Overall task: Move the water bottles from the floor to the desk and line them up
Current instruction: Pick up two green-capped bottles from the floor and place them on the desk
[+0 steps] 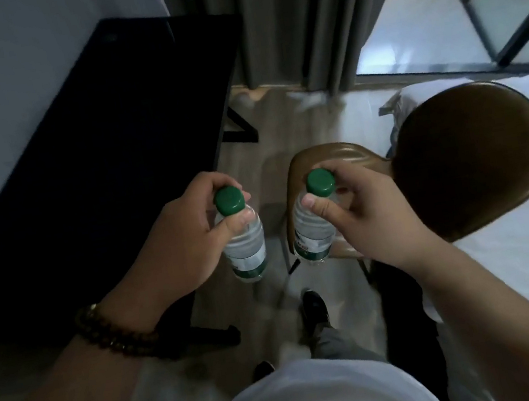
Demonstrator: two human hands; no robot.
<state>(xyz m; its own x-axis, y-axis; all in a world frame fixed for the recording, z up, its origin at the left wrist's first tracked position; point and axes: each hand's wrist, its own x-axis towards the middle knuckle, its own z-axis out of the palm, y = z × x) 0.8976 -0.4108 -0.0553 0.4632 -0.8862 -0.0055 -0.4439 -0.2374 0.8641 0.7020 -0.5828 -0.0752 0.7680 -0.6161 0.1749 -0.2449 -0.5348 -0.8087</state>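
each hand pinches a bottle's neck: left hand [176, 245], right hand [366, 218]; labels unreadable.

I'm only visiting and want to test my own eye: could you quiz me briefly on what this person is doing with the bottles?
1. True or false: the left hand grips the left bottle and the right hand grips the right bottle, each just under its cap.
2. The bottle caps are: A red, B green, C white.
3. Fill in: the black desk stands on the person's ____ side.
Key: 1 true; 2 B; 3 left.
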